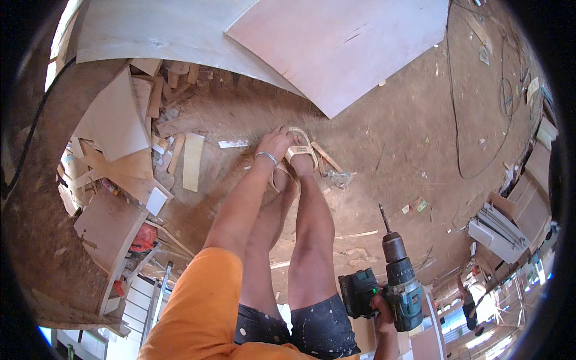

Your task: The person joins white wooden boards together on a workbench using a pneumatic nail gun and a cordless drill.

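Note:
My right hand point(383, 307) is wrapped round the handle of a teal and black cordless drill point(401, 287). The drill's long bit points up and away from me. My left hand point(276, 143), with a bracelet at the wrist, reaches down by my feet. It is right beside the tan sandal point(302, 150) on my right foot and partly covers my left foot. The left fingertips are hidden, so whether they grip anything does not show.
Large pale boards point(354, 51) lie ahead. At left are offcuts and scrap panels point(117, 120), with a tipped cabinet piece point(114, 231) nearer me. A black cable point(457, 138) curves over the dirt floor at right. Stacked white panels point(498, 234) stand beyond; another person point(469, 309) is far right.

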`<control>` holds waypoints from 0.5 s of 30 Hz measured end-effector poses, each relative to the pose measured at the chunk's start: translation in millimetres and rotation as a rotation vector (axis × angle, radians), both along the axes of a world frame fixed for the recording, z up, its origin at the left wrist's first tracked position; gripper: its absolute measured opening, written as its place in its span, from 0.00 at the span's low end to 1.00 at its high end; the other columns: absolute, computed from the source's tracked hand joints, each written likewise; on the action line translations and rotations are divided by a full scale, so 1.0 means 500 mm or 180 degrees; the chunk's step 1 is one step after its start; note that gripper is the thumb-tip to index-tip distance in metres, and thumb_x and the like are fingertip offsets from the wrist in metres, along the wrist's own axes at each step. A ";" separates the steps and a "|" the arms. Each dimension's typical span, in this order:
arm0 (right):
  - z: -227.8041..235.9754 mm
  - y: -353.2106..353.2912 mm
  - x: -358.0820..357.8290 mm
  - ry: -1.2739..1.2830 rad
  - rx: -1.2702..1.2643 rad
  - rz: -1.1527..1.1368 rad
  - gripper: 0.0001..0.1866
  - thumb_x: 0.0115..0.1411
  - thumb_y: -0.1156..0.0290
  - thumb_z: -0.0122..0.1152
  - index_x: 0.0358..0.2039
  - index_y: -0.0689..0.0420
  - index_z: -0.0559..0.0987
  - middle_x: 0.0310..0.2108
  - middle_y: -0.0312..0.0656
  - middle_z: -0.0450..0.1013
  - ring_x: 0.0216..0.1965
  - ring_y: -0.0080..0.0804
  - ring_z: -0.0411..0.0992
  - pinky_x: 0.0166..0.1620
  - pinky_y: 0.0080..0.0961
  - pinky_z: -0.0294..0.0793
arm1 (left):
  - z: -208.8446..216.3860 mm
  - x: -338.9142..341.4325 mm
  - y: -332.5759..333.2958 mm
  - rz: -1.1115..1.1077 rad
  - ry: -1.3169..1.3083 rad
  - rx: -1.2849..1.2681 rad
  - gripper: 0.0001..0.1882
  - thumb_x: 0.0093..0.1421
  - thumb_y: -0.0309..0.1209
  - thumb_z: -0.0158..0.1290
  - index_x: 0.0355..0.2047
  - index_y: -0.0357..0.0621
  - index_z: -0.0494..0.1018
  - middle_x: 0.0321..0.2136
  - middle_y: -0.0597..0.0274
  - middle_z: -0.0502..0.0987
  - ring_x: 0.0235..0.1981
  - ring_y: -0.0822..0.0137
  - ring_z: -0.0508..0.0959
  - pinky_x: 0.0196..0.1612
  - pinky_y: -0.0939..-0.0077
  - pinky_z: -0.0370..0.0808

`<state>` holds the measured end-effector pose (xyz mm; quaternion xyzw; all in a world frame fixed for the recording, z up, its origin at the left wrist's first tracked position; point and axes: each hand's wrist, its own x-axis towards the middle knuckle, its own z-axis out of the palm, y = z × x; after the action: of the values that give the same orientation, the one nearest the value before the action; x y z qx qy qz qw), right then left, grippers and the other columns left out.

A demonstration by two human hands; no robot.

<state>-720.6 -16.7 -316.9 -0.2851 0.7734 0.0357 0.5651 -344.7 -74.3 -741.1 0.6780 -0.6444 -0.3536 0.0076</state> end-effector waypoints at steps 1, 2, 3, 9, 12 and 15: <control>0.002 -0.005 0.008 -0.0094 -0.0087 -0.0161 0.27 0.57 0.62 0.67 0.53 0.62 0.72 0.25 0.33 0.68 0.25 0.23 0.67 0.32 0.25 0.69 | 0.011 0.009 -0.003 0.0151 -0.0012 -0.0097 0.10 0.64 0.27 0.50 0.45 0.40 0.75 0.47 0.48 0.79 0.44 0.49 0.82 0.47 0.58 0.82; 0.003 -0.010 0.018 -0.0195 -0.0175 -0.0318 0.27 0.57 0.61 0.68 0.52 0.62 0.73 0.25 0.33 0.68 0.25 0.23 0.66 0.31 0.25 0.68 | 0.023 0.019 -0.006 0.0307 -0.0030 -0.0197 0.10 0.65 0.27 0.50 0.45 0.40 0.74 0.48 0.49 0.79 0.44 0.50 0.82 0.47 0.59 0.82; 0.004 -0.017 0.023 -0.0305 -0.0262 -0.0469 0.27 0.56 0.60 0.69 0.52 0.61 0.73 0.24 0.34 0.68 0.24 0.23 0.66 0.31 0.25 0.68 | 0.037 0.020 -0.014 0.0961 0.0271 0.0107 0.10 0.66 0.27 0.50 0.46 0.40 0.73 0.49 0.50 0.79 0.45 0.51 0.82 0.48 0.61 0.82; 0.104 -0.077 0.044 -0.0460 -0.0165 0.0943 0.30 0.54 0.57 0.75 0.52 0.57 0.76 0.30 0.35 0.74 0.28 0.27 0.73 0.33 0.27 0.73 | 0.422 0.001 -0.053 0.4580 0.4005 0.1327 0.09 0.73 0.29 0.49 0.48 0.38 0.72 0.51 0.49 0.79 0.56 0.56 0.79 0.57 0.67 0.79; 0.192 -0.127 0.084 -0.0012 -0.1170 0.2964 0.29 0.54 0.53 0.76 0.53 0.52 0.79 0.43 0.37 0.80 0.43 0.35 0.77 0.48 0.33 0.74 | 0.714 0.038 -0.063 0.4790 0.4784 0.0923 0.10 0.73 0.31 0.49 0.50 0.40 0.71 0.51 0.51 0.80 0.56 0.57 0.80 0.56 0.66 0.80; 0.286 -0.217 0.161 -0.0739 -0.1250 0.2976 0.28 0.53 0.53 0.77 0.51 0.52 0.81 0.39 0.36 0.80 0.41 0.34 0.77 0.46 0.31 0.73 | 0.915 0.086 -0.058 0.4949 0.5332 0.0572 0.10 0.73 0.32 0.50 0.50 0.42 0.71 0.50 0.54 0.80 0.53 0.60 0.81 0.53 0.67 0.81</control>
<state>-640.0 -125.3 -173.9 -0.7028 0.4879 0.1067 0.5067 -301.8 -103.1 -283.5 0.4425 0.1840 -0.6384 0.6023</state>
